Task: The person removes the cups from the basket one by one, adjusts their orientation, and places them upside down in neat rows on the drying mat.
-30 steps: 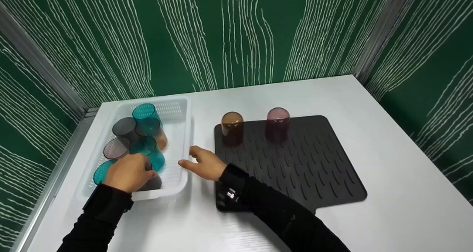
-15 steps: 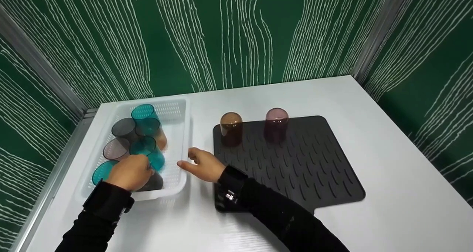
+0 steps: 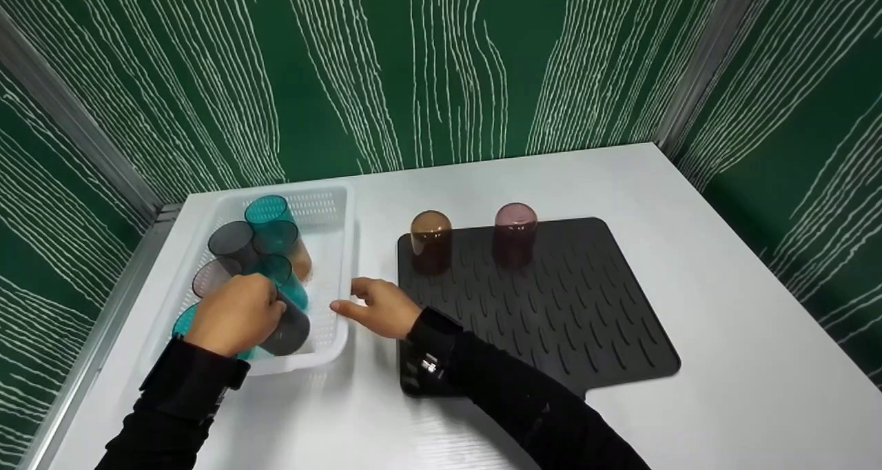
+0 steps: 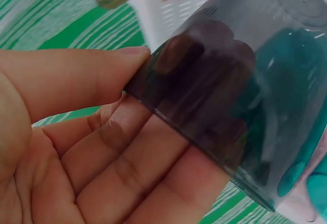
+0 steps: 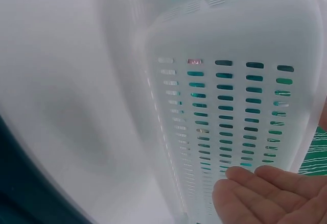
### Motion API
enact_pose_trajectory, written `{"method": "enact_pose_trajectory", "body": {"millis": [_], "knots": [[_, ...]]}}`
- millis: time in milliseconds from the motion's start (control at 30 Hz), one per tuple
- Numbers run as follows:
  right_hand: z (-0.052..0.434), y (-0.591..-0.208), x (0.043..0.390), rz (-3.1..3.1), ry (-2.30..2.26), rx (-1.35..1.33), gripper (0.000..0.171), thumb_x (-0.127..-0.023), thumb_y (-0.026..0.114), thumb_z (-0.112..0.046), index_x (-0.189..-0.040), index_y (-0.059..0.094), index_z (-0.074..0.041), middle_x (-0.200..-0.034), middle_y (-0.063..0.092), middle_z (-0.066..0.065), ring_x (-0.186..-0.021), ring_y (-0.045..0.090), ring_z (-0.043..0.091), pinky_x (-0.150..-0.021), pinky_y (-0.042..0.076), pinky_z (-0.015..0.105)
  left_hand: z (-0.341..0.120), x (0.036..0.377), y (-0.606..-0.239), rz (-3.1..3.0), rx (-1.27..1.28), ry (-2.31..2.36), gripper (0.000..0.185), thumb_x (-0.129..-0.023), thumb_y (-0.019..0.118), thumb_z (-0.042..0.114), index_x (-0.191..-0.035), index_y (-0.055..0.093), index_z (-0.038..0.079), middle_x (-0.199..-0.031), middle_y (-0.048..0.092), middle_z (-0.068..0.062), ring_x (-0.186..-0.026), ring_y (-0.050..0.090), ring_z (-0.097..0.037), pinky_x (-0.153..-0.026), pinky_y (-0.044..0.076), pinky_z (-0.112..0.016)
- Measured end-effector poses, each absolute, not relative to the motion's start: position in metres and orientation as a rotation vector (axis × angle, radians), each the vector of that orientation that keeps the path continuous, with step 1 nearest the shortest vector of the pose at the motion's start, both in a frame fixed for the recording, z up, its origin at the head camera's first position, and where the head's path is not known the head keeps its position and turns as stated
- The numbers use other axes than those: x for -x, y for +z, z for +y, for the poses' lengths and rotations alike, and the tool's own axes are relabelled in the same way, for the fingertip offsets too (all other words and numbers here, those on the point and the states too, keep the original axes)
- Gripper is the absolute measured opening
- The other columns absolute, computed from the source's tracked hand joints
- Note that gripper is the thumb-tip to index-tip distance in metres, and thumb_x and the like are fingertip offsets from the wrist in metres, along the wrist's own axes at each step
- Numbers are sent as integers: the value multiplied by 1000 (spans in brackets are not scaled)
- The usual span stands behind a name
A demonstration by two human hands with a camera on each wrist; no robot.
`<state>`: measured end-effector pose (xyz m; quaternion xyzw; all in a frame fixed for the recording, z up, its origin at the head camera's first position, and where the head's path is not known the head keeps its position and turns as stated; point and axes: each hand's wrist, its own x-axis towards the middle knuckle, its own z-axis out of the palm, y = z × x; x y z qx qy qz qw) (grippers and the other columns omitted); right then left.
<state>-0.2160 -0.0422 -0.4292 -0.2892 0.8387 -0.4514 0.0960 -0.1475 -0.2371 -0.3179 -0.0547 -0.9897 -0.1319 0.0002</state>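
Head view: the left hand (image 3: 234,313) curls its fingers round a smoky grey cup (image 3: 288,327), tilted at the near end of the white basket (image 3: 329,208) among teal and grey cups. The right hand (image 3: 377,307) rests relaxed and open against the basket's right wall. On the black mat (image 3: 551,311) to the right, an amber cup (image 3: 431,241) and a purple cup (image 3: 515,233) stand upside down.
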Motion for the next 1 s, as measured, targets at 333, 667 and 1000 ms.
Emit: {"method": "enact_pose_trajectory", "body": {"millis": [333, 667, 1000], "knots": [[-33, -419, 223, 2435, -1571, 641, 54, -103, 48, -36, -141, 49, 2, -138, 58, 19, -122, 61, 31, -104, 47, 39, -220, 135, -299, -2838, 146, -559, 18, -92, 64, 11, -78, 68, 1, -70, 67, -14, -61, 61, -25, -54, 42, -37], [-14, -395, 220, 1957, -2152, 792, 70, -101, 43, -49, -156, 23, -9, -155, 32, 21, -132, 49, 33, -103, 47, 39, -186, 139, -310, -2536, -17, -1355, 17, -93, 67, 14, -92, 71, -2, -80, 75, -13, -63, 58, -1, -58, 42, -19], [-3, -389, 218, 2024, -2469, 800, 50, -100, 56, -34, -137, 46, -1, -132, 55, 22, -112, 58, 15, -93, 47, 25, -154, 142, -337, -2153, -91, -2005, 17, -96, 61, 6, -93, 63, -11, -85, 74, -9, -78, 69, -4, -76, 57, -21]]}}
